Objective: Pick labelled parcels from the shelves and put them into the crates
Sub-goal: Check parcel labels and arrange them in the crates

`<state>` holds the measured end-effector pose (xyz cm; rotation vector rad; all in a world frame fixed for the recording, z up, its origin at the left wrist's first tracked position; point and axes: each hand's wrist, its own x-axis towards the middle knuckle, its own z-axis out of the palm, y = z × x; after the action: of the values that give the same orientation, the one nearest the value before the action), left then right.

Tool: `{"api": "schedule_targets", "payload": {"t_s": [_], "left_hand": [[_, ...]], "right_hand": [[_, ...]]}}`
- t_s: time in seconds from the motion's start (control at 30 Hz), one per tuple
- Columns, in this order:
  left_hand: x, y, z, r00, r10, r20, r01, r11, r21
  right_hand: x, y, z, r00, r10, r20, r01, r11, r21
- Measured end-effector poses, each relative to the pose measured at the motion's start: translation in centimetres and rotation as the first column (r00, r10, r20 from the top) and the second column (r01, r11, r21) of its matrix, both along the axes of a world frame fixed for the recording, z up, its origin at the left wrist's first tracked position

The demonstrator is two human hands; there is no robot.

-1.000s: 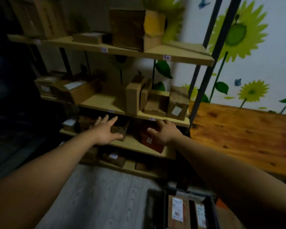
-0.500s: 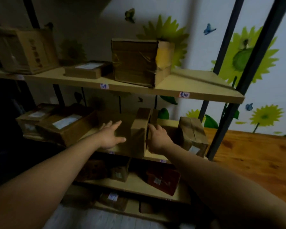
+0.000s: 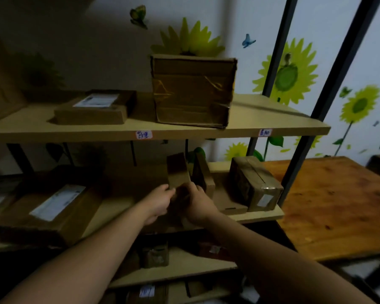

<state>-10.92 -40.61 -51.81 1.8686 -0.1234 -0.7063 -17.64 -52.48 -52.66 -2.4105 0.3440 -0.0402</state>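
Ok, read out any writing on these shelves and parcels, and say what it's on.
Nothing reads clearly.
Left shelf tag: handwritten, blurred.
Right shelf tag: handwritten, blurred.
Flat parcel label: print too small.
Long parcel label: blurred.
Taped parcel sticker: blurred.

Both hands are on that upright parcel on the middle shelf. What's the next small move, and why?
Probably slide the upright parcel straight out toward you. The left hand and right hand hold its near end from both sides, and a second parcel stands close on its right, so a straight pull seems least likely to topple it.
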Motion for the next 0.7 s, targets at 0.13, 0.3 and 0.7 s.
{"api": "schedule_targets", "payload": {"t_s": [0.13,0.3,0.7], "left_hand": [[0.0,3.3,-0.4,0.994,0.065,0.085,-0.062,0.997,-0.04],[-0.9,5.7,-0.7,0.99,0.065,0.127,-0.063,0.998,-0.019],[-3.2,9.3,-1.9,0.982,0.178,0.063,-0.184,0.977,0.11]], "right_hand": [[-0.1,3.5,-0.4,0.999,-0.046,0.019,0.045,0.997,0.058],[-0.3,5.8,-1.2,0.998,-0.057,0.015,0.056,0.995,0.082],[-2.0,4.8,-1.1,0.958,-0.238,0.158,0.106,0.81,0.576]]}}
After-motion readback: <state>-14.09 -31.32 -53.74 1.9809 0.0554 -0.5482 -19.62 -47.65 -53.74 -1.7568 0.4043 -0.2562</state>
